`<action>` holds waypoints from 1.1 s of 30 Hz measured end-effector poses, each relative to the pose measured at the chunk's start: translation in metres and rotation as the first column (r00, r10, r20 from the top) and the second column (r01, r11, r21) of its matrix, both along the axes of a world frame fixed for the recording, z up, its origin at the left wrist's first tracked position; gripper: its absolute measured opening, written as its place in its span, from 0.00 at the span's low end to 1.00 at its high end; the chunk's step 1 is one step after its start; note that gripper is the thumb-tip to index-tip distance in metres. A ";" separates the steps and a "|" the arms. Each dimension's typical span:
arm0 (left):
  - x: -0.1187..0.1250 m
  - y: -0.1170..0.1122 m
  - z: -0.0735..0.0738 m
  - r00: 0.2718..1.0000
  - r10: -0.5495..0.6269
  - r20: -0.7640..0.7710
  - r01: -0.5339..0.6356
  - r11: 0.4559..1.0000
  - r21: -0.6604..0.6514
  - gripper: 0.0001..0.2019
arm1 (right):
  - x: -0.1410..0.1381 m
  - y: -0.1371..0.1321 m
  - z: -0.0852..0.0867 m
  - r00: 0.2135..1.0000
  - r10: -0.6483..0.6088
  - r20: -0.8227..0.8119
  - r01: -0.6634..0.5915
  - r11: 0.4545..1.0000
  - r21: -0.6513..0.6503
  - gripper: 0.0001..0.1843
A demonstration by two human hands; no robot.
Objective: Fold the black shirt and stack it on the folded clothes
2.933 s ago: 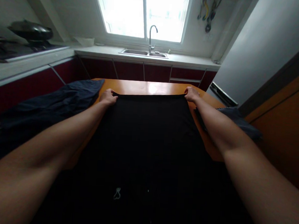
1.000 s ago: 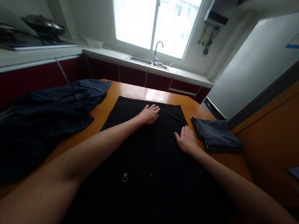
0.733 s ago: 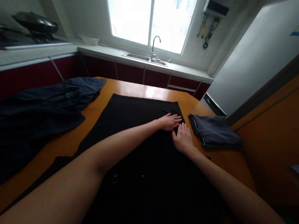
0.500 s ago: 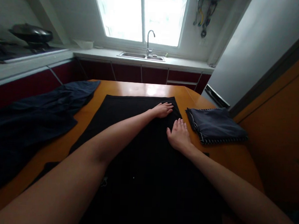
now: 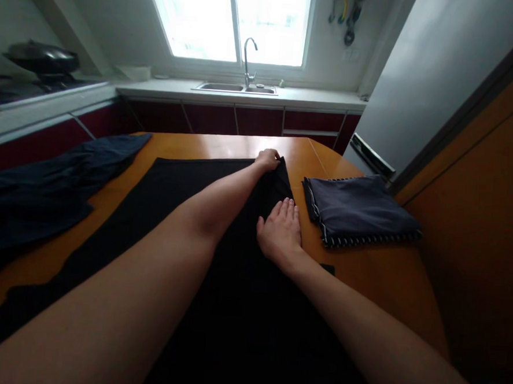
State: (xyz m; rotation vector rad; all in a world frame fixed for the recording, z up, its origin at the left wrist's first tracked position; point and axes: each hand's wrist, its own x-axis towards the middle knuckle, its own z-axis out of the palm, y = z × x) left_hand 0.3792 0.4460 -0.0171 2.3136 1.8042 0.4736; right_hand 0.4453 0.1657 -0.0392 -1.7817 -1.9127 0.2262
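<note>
A black shirt (image 5: 242,284) lies spread on the wooden table, its straight hem toward the far side. My left hand (image 5: 268,159) is at the far right corner of the hem, fingers closed on the fabric, which lifts slightly and wrinkles there. Closer to me, my right hand (image 5: 281,231) rests flat on the shirt's right edge, fingers stretched out. My left forearm covers much of the shirt's left half.
A folded grey-blue cloth (image 5: 363,213) with striped edging lies on the wooden table (image 5: 390,287) to the right. Dark blue clothing (image 5: 43,187) is spread at the left. Beyond stand a counter with a sink (image 5: 222,87), a stove with a pan (image 5: 43,57), and a fridge (image 5: 437,81) at right.
My left hand has moved from lying flat on the shirt to the far right corner and closed on it. My right hand shifts slightly left in view, still flat; the view has tilted.
</note>
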 end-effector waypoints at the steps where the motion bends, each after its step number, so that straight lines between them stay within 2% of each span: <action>1: 0.001 0.003 0.000 1.000 0.007 0.014 -0.007 1.000 -0.001 0.14 | -0.001 0.000 0.000 1.000 0.000 -0.003 0.000 1.000 -0.007 0.43; 6: 0.000 0.011 0.008 0.998 -0.013 0.053 0.011 0.999 0.031 0.13 | -0.003 0.001 0.001 0.999 0.013 -0.046 -0.015 0.999 -0.039 0.42; 10: 0.001 0.015 0.012 0.992 -0.019 0.127 0.003 0.992 0.123 0.10 | -0.003 -0.001 0.003 0.998 0.026 -0.061 -0.029 0.998 -0.055 0.43; 13: 0.005 0.015 0.007 0.989 0.023 0.144 -0.047 0.985 0.165 0.09 | -0.003 -0.003 0.007 0.998 0.029 -0.061 -0.034 0.997 -0.076 0.43; 17: 0.010 0.009 -0.004 0.987 0.099 0.125 -0.117 0.983 0.144 0.08 | -0.004 -0.005 0.016 1.000 0.017 -0.020 -0.020 0.988 -0.154 0.42; 20: 0.013 0.002 -0.005 0.991 0.106 0.087 -0.118 0.983 0.141 0.09 | -0.004 -0.007 0.020 0.999 -0.005 0.051 0.012 0.989 -0.149 0.42; 22: 0.013 -0.006 -0.001 0.995 0.051 0.084 -0.063 0.988 0.144 0.13 | -0.004 -0.009 0.021 0.995 -0.018 0.096 0.029 0.992 -0.122 0.41; 25: 0.005 -0.027 0.005 0.978 -0.143 0.154 0.129 0.987 0.097 0.24 | -0.004 -0.010 0.023 0.993 -0.021 0.113 0.034 0.994 -0.107 0.40; 28: -0.011 -0.062 0.006 0.910 -0.371 0.183 0.356 0.928 0.112 0.28 | -0.004 -0.011 0.024 0.994 -0.030 0.107 0.041 0.994 -0.101 0.39; 30: -0.021 -0.088 0.003 0.879 -0.468 0.097 0.455 0.881 0.127 0.26 | -0.005 -0.010 0.023 0.991 -0.034 0.127 0.046 0.995 -0.093 0.39; 33: -0.026 -0.117 -0.003 0.842 -0.529 -0.109 0.531 0.847 -0.005 0.26 | -0.005 -0.010 0.019 0.986 -0.037 0.164 0.049 0.996 -0.068 0.40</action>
